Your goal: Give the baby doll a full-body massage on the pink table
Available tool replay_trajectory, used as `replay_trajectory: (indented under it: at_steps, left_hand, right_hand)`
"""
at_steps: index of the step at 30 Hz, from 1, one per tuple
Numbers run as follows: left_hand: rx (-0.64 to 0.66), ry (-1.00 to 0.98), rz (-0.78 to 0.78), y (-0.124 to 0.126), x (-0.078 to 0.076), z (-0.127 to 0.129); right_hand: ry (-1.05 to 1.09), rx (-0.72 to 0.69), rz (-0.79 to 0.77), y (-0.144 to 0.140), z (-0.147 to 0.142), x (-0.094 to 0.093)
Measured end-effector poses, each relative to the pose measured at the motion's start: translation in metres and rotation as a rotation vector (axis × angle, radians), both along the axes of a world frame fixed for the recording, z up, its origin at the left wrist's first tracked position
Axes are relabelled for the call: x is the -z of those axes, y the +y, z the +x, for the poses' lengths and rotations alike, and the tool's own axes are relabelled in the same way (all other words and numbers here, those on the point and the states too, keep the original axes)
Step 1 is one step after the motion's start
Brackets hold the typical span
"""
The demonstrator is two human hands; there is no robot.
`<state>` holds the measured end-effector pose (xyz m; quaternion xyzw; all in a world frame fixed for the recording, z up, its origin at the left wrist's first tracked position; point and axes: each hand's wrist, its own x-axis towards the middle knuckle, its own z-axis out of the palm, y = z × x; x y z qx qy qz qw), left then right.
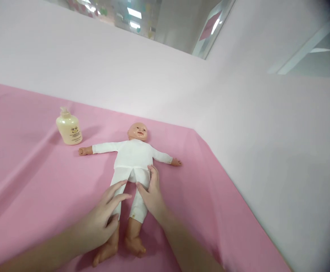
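Counter [29, 181] is being covered by a pink cloth, with creases running diagonally on the side of the doll [131, 158] where the bottle stands. Pale walls [267, 124] are being seen behind and beside the doll, meeting in a corner beyond its head; glazed openings and ceiling lights are showing above them.

Doll is lying face up mid-cloth in a white suit, arms spread, head toward the back wall, bare feet toward the camera. Lotion bottle [69, 129] is standing upright just beyond the doll's outstretched arm, well apart from both hands.

Left hand [101, 221] is being laid over the doll's lower leg, fingers spread, not gripping. Right hand [151, 193] is being pressed on the other thigh, thumb and fingers pinching the white trouser fabric.

Counter edge is running diagonally past the doll's other arm, close to the side wall. Open cloth is lying on the bottle side of the doll.
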<state>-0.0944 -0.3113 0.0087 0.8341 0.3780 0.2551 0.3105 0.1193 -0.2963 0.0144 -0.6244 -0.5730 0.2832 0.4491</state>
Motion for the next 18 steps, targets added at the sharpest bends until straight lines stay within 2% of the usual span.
replay_trajectory:
  at_steps: [4, 11, 15, 18]
  left_hand:
    - [0.021, -0.097, 0.052, 0.006, 0.003, 0.000]
    - [-0.132, -0.276, 0.039, 0.031, 0.007, 0.000]
    - [-0.093, -0.203, 0.105, 0.041, 0.011, -0.001]
    - [-0.039, -0.160, 0.221, 0.070, 0.006, 0.005]
  right_hand:
    - [0.105, 0.019, -0.062, 0.002, 0.002, -0.002]
    - [0.272, 0.006, -0.075, 0.007, 0.006, 0.003]
    - [0.326, -0.009, -0.075, 0.010, 0.007, 0.008]
    - [0.393, -0.028, -0.054, 0.011, 0.008, 0.011]
